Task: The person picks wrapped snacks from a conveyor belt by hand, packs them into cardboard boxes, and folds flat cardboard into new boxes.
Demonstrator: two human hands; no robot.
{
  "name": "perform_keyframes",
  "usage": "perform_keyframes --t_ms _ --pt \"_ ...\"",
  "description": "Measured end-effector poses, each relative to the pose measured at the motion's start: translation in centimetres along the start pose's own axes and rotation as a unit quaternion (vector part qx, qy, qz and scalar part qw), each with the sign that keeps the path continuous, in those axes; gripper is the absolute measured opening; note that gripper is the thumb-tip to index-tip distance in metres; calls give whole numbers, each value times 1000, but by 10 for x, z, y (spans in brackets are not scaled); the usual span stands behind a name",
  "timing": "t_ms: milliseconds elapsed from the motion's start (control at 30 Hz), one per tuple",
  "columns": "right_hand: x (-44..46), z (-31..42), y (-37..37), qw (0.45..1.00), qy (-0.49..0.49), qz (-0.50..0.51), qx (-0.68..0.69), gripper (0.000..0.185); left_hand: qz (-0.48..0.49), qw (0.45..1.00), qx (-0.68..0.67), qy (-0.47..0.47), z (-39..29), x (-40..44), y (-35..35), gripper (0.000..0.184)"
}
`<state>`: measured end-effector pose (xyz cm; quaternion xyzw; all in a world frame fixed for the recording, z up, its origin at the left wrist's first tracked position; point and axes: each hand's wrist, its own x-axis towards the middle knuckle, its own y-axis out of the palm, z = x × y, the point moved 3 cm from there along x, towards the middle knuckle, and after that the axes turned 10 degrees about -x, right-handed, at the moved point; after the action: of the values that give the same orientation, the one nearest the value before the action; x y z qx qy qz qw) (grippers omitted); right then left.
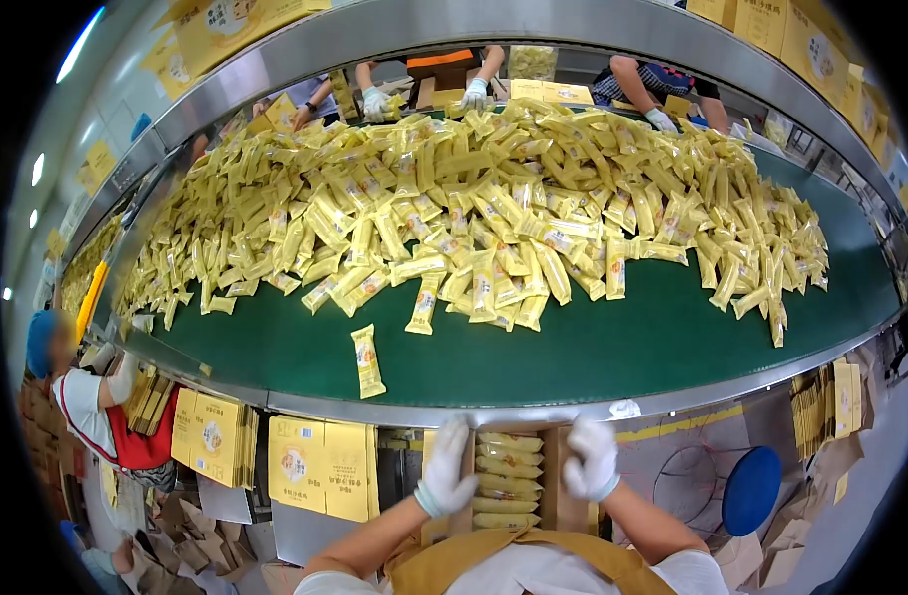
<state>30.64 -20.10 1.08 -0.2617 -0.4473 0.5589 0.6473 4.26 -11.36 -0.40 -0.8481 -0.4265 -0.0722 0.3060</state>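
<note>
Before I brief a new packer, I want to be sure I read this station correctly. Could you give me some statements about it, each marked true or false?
1. The left hand and the right hand both wear white gloves. True.
2. The box between the hands is empty. False: the box holds yellow packets in a column.
3. One loose packet lies apart from the heap. True.
4. The surface under the heap is red. False: the surface is green.
5. The round blue seat is left of the box. False: it is on the right.
</note>
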Motion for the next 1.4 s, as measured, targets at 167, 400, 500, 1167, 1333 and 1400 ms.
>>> perform_keyframes --t_ms 167,400,500,1167,1333,1400 --pt "140 -84 -30 963 27 -260 -61 40 -94 992 85 9 32 139 -39 62" --pt "301 -159 11 967 222 40 -120 107 58 919 278 -273 91 280 -6 104" --pt "310 -132 9 948 261 101 -155 109 54 921 290 -252 111 281 -6 101" --pt "115 -92 0 947 22 95 -305 92 126 967 219 -10 78 134 -58 53" --pt "78 -97 1 953 27 68 -293 82 18 971 190 -145 47 133 -64 63" --pt "60 -109 1 963 32 73 -256 68 35 981 190 -9 52 142 -70 68"
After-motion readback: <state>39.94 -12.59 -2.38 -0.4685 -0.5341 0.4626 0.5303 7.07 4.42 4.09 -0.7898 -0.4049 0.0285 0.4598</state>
